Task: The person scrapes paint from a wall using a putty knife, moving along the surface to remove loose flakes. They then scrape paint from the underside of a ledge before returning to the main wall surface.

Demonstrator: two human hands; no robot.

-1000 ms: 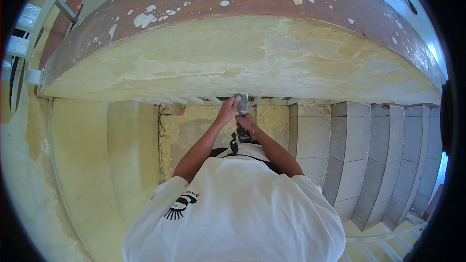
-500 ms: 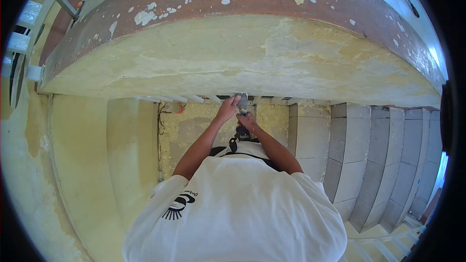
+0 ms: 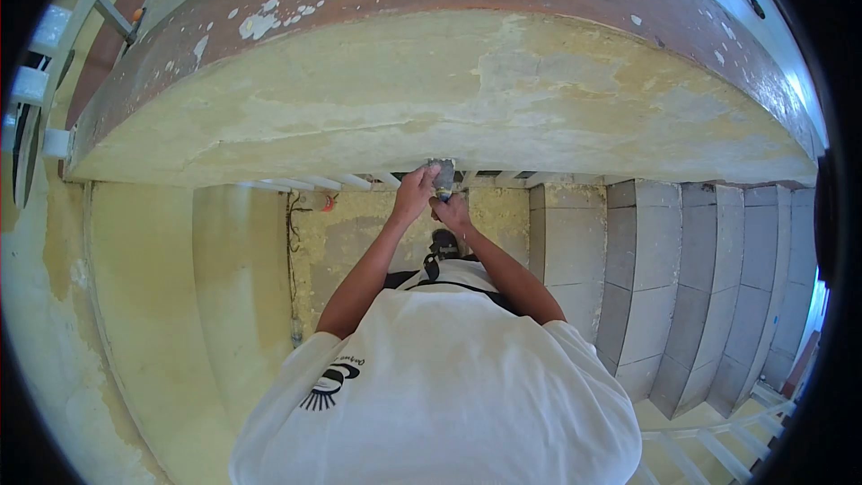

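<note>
A scraper point(image 3: 444, 177) with a wide grey blade and a blue handle is held between my two hands at the foot of the peeling wall point(image 3: 359, 117). My right hand point(image 3: 453, 213) is closed around its handle. On the blade's left side, my left hand point(image 3: 415, 194) grips with the thumb lying on the flat face. The blade's far edge meets, or nearly meets, the lower part of the wall; exact contact cannot be told.
Grey tiled stairs point(image 3: 575, 242) are at the right. Flakes litter the floor point(image 3: 350, 247) below my arms. A cable point(image 3: 292, 233) runs along the left side near a small red object point(image 3: 329, 203). White railings point(image 3: 718, 449) stand at lower right.
The hands and scraper have shifted slightly up and left in view. The whole view has also shifted a little. Both hands keep their hold on the scraper.
</note>
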